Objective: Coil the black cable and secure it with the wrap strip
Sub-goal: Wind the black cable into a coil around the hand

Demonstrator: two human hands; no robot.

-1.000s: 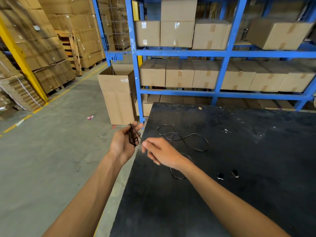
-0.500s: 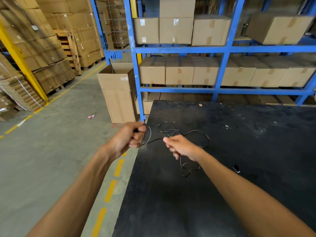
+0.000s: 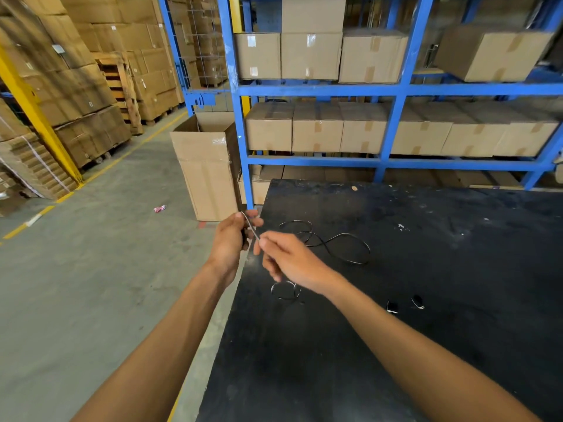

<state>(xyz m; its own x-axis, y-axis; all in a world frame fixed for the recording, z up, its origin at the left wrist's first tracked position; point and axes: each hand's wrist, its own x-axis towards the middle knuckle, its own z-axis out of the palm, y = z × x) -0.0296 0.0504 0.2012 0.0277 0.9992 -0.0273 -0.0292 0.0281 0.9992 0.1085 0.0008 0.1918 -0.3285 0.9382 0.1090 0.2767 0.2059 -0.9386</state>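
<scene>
Black cable [image 3: 338, 243] lay mostly uncoiled in loose loops on a dark worktable [image 3: 396, 345] as a person worked at its left edge in a warehouse aisle. One short stretch ran taut between the two hands, held just off the table's corner. The left hand [image 3: 230, 242] was closed around a small bundle of the cable, fingers curled together over it, while the right hand [image 3: 288, 258] pinched the strand between thumb and fingertips, the remaining fingers loosely bent. A further small loop of the cable sat on the table beneath the right wrist. Two small dark pieces [image 3: 405, 304] rested on the tabletop near the right forearm; whether either was the wrap strip could not be told. Behind the table stood blue shelving [image 3: 393, 135] stacked with sealed cardboard boxes, and an open carton [image 3: 207, 175] stood on the concrete floor beside it.
</scene>
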